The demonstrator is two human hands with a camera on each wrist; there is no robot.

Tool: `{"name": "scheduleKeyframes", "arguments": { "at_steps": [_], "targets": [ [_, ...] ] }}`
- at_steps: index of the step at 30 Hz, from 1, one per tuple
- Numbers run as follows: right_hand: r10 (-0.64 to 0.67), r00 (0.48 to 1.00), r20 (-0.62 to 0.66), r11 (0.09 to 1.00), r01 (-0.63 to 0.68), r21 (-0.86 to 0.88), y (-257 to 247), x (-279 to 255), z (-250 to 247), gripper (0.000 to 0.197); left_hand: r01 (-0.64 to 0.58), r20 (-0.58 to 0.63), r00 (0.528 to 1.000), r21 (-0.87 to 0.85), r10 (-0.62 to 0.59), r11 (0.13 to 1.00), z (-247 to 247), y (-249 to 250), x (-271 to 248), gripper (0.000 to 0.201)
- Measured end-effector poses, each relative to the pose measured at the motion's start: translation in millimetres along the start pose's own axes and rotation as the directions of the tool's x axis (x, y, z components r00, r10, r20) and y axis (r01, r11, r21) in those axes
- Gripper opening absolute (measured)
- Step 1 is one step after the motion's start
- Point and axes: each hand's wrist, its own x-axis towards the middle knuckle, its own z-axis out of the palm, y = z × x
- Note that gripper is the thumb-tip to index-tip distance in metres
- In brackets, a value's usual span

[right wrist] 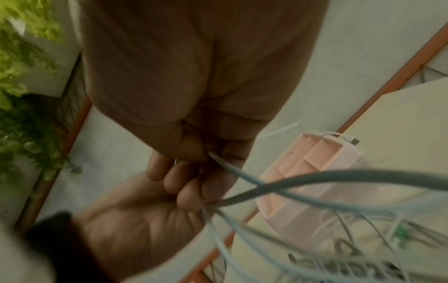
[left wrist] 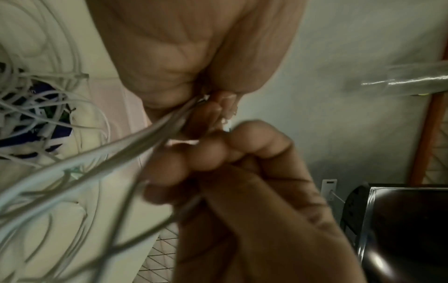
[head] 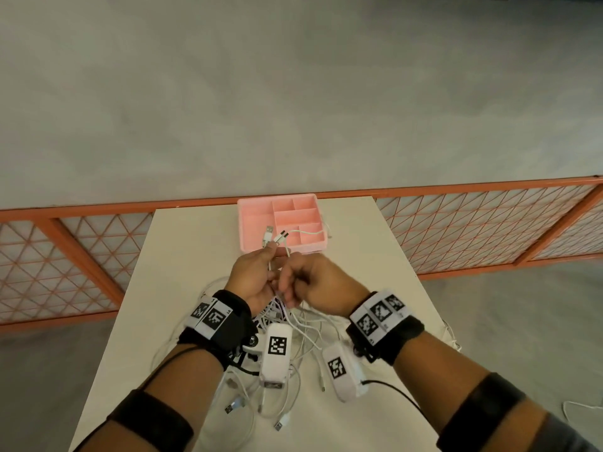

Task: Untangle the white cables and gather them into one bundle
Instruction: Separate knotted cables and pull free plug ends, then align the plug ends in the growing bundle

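Cables (head: 287, 324) mid-gather: left hand (head: 253, 277) grips plug ends, right hand (head: 310, 283) pinches strands beside it. Next: draw loose near-side loops free.

Cables: white cables (head: 295, 334), thin, several, tangled in loose loops.
Raised part: strands gathered upward, plug ends upright — one USB plug (head: 268, 231), a pair of small dark-tipped plugs (head: 282, 236).
Loose part: the rest sags in a snarl on the desk (head: 182, 262), near edge; stray plug ends (head: 234, 406) flat.
Outlier: one strand (head: 310, 232) trails over the pink organiser tray (head: 251, 220).
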Motion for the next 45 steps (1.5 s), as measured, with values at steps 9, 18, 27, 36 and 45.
{"name": "scheduleKeyframes", "arguments": {
  "at_steps": [9, 18, 27, 36, 45],
  "targets": [
    [0.251, 0.958, 0.140, 0.965, -0.258, 0.038, 33, -21, -1, 0.034, -0.072, -0.089, 0.994, -0.116, 0.062, 0.991, -15, 2, 5, 0.029],
    [0.366, 0.899, 0.240, 0.865, -0.424, 0.268, 63, -37, -10, 0.018, -0.096, -0.173, 0.984, -0.255, 0.052, 0.962, -15, 0, 6, 0.021],
    [0.598, 0.784, 0.163, 0.782, -0.616, 0.093, 103, -69, -26, 0.017, -0.194, -0.223, 0.966, -0.294, 0.130, 0.936, -34, 27, 21, 0.027],
    [0.708, 0.703, 0.066, 0.706, -0.706, -0.050, 121, -92, -39, 0.025, -0.201, -0.165, 0.973, -0.254, 0.163, 0.946, -37, 26, 19, 0.028],
    [0.404, 0.790, -0.460, 0.779, -0.561, -0.279, 90, -57, -57, 0.039, -0.068, -0.071, 0.995, -0.036, 0.065, 0.997, -22, -20, 1, 0.029]
  ]
}}
